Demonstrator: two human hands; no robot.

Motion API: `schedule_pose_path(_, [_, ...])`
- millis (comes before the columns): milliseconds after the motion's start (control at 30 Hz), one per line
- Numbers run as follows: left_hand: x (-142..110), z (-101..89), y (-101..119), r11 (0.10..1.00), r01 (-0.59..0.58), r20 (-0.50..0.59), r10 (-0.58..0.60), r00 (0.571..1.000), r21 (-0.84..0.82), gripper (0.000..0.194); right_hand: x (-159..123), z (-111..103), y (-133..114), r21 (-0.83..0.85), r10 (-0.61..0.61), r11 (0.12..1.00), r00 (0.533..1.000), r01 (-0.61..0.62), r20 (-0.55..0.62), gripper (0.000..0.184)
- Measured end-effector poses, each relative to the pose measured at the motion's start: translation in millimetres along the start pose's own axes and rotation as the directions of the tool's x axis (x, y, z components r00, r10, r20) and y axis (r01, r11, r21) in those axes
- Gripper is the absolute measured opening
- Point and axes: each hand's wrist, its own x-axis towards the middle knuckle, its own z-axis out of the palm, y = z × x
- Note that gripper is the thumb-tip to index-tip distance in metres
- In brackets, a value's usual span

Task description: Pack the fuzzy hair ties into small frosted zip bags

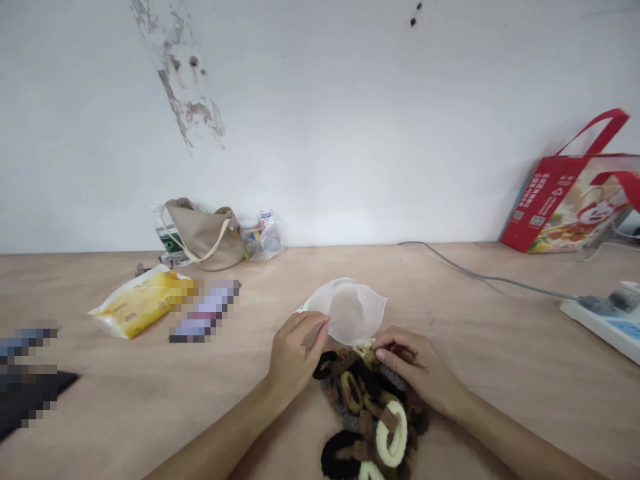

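Note:
A translucent white plastic bag (356, 313) lies on the table with its opening facing me. My left hand (296, 353) pinches the near left edge of this bag between thumb and fingers. Just in front of the bag, a heap of fuzzy hair ties (353, 392) in black, brown, grey, olive and cream spreads toward me. My right hand (419, 365) is closed at the heap's far right side, its fingertips on a cream hair tie (365, 348). Nearer to me, a larger cream hair tie (392, 433) with a brown band rests on top.
On the left are a yellow-and-white packet (145, 303), a blurred phone-like item (206, 312) and dark blurred items. A beige bag (207, 233) stands by the wall. To the right, a grey cable (480, 273) runs to a power strip (607, 327), below a red shopping bag (565, 200).

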Motion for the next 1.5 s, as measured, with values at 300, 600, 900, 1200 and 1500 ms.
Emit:
schedule_pose_path(300, [1.1,0.1,0.8,1.0,-0.008,0.005,0.008,1.0,0.007,0.013,-0.2,0.7,-1.7,0.0,0.005,1.0,1.0,-0.005,-0.003,0.019])
schedule_pose_path(600, [1.0,0.7,0.2,1.0,-0.011,0.013,0.011,1.0,-0.006,0.014,0.1,-0.3,-1.9,-0.005,-0.01,1.0,1.0,0.01,0.01,0.021])
schedule_pose_path(900, [1.9,-0.9,2.5,1.0,-0.01,0.022,0.01,1.0,0.002,0.015,-0.5,-0.1,-2.6,-0.017,-0.042,0.999,0.999,0.042,0.005,0.021])
schedule_pose_path(1200, [-0.1,0.3,-1.4,0.994,-0.078,-0.009,0.079,0.997,0.076,0.022,-1.4,-2.1,-5.1,0.003,-0.132,0.991,0.981,0.134,-0.141,0.018])
schedule_pose_path(1500, [1.4,-1.0,3.5,0.989,-0.114,-0.012,0.115,0.993,0.096,0.026,-3.3,3.3,-5.4,0.015,-0.141,0.988,0.928,0.155,-0.344,0.016])
